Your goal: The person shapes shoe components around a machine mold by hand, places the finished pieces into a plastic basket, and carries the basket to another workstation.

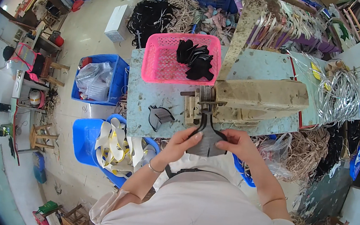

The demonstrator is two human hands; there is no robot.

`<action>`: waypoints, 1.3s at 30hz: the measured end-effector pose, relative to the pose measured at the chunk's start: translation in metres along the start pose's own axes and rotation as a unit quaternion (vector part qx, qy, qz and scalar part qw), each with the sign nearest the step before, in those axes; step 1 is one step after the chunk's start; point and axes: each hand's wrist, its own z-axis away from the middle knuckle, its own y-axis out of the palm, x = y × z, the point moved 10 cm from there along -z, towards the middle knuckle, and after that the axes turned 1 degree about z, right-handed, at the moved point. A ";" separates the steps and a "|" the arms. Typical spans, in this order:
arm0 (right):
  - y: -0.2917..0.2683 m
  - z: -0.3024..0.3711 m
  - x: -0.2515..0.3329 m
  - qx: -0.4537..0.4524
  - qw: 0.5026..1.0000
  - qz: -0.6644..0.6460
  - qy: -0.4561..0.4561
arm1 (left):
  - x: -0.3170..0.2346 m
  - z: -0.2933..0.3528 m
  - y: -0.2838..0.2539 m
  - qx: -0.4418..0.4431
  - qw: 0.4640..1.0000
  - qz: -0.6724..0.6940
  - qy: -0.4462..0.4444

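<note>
Both my hands hold a grey shoe-upper piece (209, 145) with black edging. Its narrow end reaches up to the working head (205, 98) of a beige sewing-type machine (262, 96); the exact contact point is too small to tell. My left hand (181, 144) pinches the left side of the piece, thumb on top. On the right edge, my right hand (240, 145) grips it in the same way, with the fingers partly hidden. A similar grey piece with a black border (160, 117) lies on the pale blue table (143, 96), left of the machine.
A pink basket (157, 58) with black pieces (195, 60) stands at the table's far left. Blue crates (118, 78) and a blue tub of pale curved strips (82, 135) stand on the floor at left. Silver strips (341, 96) lie at right.
</note>
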 end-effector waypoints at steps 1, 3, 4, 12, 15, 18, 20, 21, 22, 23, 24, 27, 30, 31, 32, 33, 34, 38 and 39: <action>-0.004 -0.003 0.008 -0.025 1.000 -0.010 -0.002 | 0.006 -0.006 -0.004 0.000 1.000 -0.001 0.001; -0.011 -0.011 0.016 -0.050 0.999 -0.020 -0.003 | 0.003 -0.017 -0.015 -0.029 0.999 -0.005 0.034; -0.013 -0.015 0.019 -0.049 0.998 -0.031 -0.011 | 0.001 -0.021 -0.019 -0.047 0.998 -0.012 0.038; -0.036 -0.045 0.007 -0.145 0.977 -0.158 -0.007 | -0.020 -0.051 -0.049 -0.133 0.987 -0.008 0.087; -0.040 -0.058 -0.001 -0.168 0.954 -0.249 -0.011 | -0.009 -0.064 -0.053 -0.166 0.975 0.147 0.029; -0.041 -0.074 -0.011 -0.134 0.932 -0.333 -0.043 | 0.009 -0.072 -0.061 -0.166 0.962 0.215 -0.022; -0.043 -0.083 -0.023 -0.107 0.946 -0.305 -0.029 | 0.031 -0.074 -0.071 -0.163 0.956 0.238 -0.050; -0.043 -0.088 -0.032 -0.081 0.958 -0.275 -0.018 | 0.036 -0.073 -0.084 -0.194 0.945 0.262 -0.002; -0.051 -0.095 -0.057 -0.083 0.958 -0.274 -0.018 | 0.044 -0.074 -0.097 -0.221 0.932 0.284 0.047; -0.068 -0.099 -0.085 -0.124 0.986 -0.093 -0.067 | 0.056 -0.069 -0.119 -0.269 0.931 0.233 0.079; -0.078 -0.099 -0.108 -0.159 0.976 0.093 -0.113 | 0.068 -0.059 -0.147 -0.317 0.924 0.181 0.112; -0.069 -0.092 -0.186 -0.127 0.879 0.451 -0.088 | 0.127 -0.022 -0.234 -0.451 0.882 0.004 0.132; -0.067 -0.089 -0.214 -0.110 0.889 0.440 -0.063 | 0.171 0.003 -0.267 -0.490 0.837 -0.234 0.074; -0.065 -0.089 -0.214 -0.105 0.899 0.418 -0.074 | 0.189 0.011 -0.280 -0.488 0.821 -0.292 0.042; -0.064 -0.089 -0.214 -0.099 0.910 0.395 -0.082 | 0.204 0.015 -0.289 -0.485 0.802 -0.349 0.008; -0.066 -0.087 -0.211 -0.107 0.907 0.398 -0.088 | 0.210 0.018 -0.287 -0.482 0.804 -0.348 0.018; -0.064 -0.084 -0.207 -0.102 0.912 0.388 -0.087 | 0.200 0.031 -0.282 -0.529 0.743 -0.409 0.040; -0.066 -0.068 -0.199 -0.123 0.902 0.395 -0.124 | 0.114 0.039 -0.208 -0.597 0.591 -0.512 0.179; -0.065 -0.066 -0.199 -0.123 0.902 0.395 -0.125 | 0.100 0.039 -0.190 -0.598 0.590 -0.511 0.183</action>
